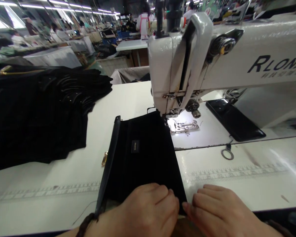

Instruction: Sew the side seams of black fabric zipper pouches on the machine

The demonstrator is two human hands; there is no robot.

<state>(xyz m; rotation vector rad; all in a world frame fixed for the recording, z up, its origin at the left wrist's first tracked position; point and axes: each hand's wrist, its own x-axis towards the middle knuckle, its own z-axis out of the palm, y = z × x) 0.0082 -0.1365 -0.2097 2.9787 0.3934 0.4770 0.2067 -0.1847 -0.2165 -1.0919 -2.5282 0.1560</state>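
A black fabric bag piece (148, 158) lies on the sewing table, with a small dark label on it and a leather-like strip along its left edge. A gold-coloured clasp (105, 159) sticks out at that edge. The piece's far right corner is at the needle area of the sewing machine (179, 72). At the near edge, my left hand (151, 209) is closed, fingers curled over the fabric. My right hand (217, 210) pinches the near right corner between thumb and fingers. The hands hide part of the near edge.
On the left is a large stack of black bag pieces (39, 112). A black phone (234, 120) lies by the machine's base, with a metal ring (227, 153) in front of it. Ruler markings run along the table (212, 194). People work at other machines behind.
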